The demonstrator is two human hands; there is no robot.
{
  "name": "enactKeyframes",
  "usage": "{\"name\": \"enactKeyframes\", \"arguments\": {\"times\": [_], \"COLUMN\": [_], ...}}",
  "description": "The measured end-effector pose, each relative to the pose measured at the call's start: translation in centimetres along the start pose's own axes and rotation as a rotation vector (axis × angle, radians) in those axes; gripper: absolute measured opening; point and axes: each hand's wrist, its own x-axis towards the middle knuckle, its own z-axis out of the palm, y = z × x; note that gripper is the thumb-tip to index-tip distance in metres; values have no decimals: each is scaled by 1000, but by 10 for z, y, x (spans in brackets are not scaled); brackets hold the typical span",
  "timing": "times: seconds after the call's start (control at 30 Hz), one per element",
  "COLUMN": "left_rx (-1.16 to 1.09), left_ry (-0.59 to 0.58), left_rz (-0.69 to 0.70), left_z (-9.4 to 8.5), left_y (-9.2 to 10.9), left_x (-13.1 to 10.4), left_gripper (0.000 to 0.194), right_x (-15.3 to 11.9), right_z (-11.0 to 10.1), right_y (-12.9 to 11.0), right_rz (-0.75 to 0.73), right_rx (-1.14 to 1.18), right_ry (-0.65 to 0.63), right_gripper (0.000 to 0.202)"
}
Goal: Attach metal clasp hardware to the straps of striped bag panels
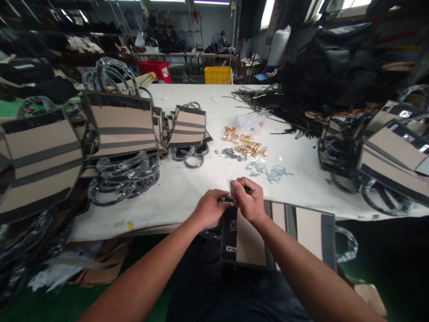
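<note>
A: Position of the panel (250,239)?

B: Above the lap, at the near edge of the white table (184,188). Its far left corner is under both hands.

A: Grip?

B: Left hand (212,208): narrow pinch, thumb and forefinger on the panel's far edge. Right hand (247,197): fist closed round a small dark object (247,189) (mostly hidden; type cannot be told).

A: Why hold it so?

B: Judgement: the left steadies that corner while the right works close beside it; resting on the lap probably carries the panel's weight.

A: And the small parts?

B: Gold-coloured pieces (251,147), silver pieces (231,154) and pale strips (276,173) lie in separate heaps beyond the hands, presumably for easy reach.

A: Orientation?

B: Long axis runs left to right across the body, dipping slightly rightward. The end with the white label (231,249) points left; a plastic-wrapped handle (354,241) loops out at the right end.
</note>
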Motion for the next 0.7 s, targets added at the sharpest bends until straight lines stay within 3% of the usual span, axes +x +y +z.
{"name": "enactKeyframes", "arguments": {"times": [0.17,0.33,0.53,0.7], "left_rx": [54,106,62,-101], "left_ry": [-139,-265,-283,-308], "left_rz": [-70,-84,-117,-197], "left_z": [-13,-14,-14,-10], "left_y": [9,14,7,-5], "left_x": [19,35,40,48], "left_gripper": [18,36,33,30], "right_x": [-4,-10,-10,3], "right_z": [-4,-10,-8,4], "right_y": [-3,-3,-3,-10], "right_rz": [16,84,81,117], "right_rx": [2,50,72,100], "right_ry": [-38,-37,-27,-7], "right_gripper": [47,48,48,51]}}
